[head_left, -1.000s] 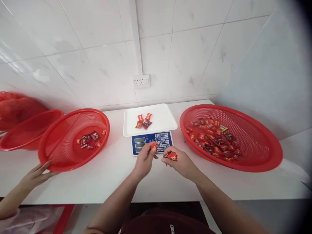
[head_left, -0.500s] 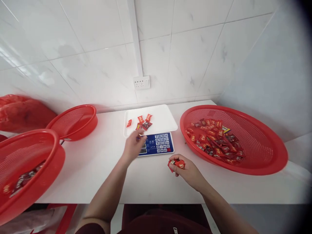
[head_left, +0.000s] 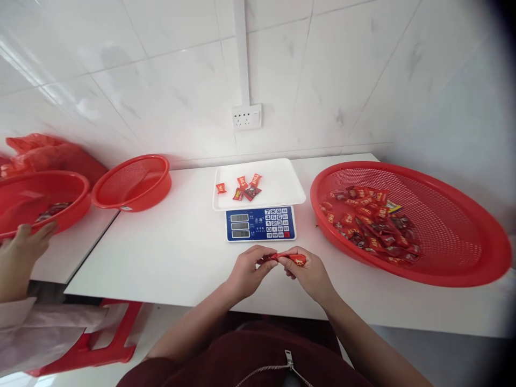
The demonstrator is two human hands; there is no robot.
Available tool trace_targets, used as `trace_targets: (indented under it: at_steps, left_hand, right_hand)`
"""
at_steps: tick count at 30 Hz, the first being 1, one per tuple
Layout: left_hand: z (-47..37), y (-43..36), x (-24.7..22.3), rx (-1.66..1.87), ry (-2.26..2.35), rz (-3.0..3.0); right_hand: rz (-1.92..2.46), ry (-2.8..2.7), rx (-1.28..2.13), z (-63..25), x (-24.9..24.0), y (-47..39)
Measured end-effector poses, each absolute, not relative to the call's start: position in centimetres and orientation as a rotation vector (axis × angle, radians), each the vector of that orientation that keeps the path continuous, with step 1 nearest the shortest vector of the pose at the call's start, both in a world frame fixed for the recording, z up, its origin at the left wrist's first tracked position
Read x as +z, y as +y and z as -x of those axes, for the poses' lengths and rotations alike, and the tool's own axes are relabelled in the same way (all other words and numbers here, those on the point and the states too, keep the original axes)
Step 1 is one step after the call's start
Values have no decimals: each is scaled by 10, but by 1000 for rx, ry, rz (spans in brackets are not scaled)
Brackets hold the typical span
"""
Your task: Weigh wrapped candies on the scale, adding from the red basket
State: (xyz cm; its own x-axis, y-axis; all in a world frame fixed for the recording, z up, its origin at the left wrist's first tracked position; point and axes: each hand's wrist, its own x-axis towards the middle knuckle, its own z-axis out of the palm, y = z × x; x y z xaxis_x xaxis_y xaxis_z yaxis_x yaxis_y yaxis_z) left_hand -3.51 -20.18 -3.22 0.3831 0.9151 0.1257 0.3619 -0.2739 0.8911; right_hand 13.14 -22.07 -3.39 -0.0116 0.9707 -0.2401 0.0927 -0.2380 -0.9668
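Observation:
My right hand (head_left: 304, 269) is closed around red wrapped candies (head_left: 297, 259), held just in front of the scale. Close against it, my left hand (head_left: 252, 271) pinches a red candy wrapper (head_left: 271, 258) between thumb and fingers. Both hands meet above the table; how many pieces they hold is hidden. Behind them stands a digital scale with a blue keypad (head_left: 261, 224) and a white weighing tray (head_left: 278, 188). Several candies lie on that tray, among them a dark red one (head_left: 252, 192) and a lone red one (head_left: 221, 188) at its left.
A large red basket (head_left: 455, 236) of wrapped candies stands at the right. Two smaller red baskets, one near (head_left: 151, 188) and one farther left (head_left: 76, 215), stand leftward. A co-worker's hand (head_left: 26, 252) grips the far-left basket. A red stool (head_left: 121, 338) sits below.
My left hand has moved from the tray's front edge back to my right hand. A co-worker's hand has appeared and the far-left basket has shifted away. The view has turned slightly.

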Motion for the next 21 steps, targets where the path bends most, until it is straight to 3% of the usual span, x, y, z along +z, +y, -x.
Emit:
trace_targets:
  at_steps: [16, 21]
  left_hand:
    - [37, -210, -26, 847, 1167, -1551]
    - [41, -202, -47, 771, 1236, -1534]
  right_hand:
    - [1230, -1217, 1579, -132, -26, -228]
    - [1471, -1356, 1065, -199, 12, -217]
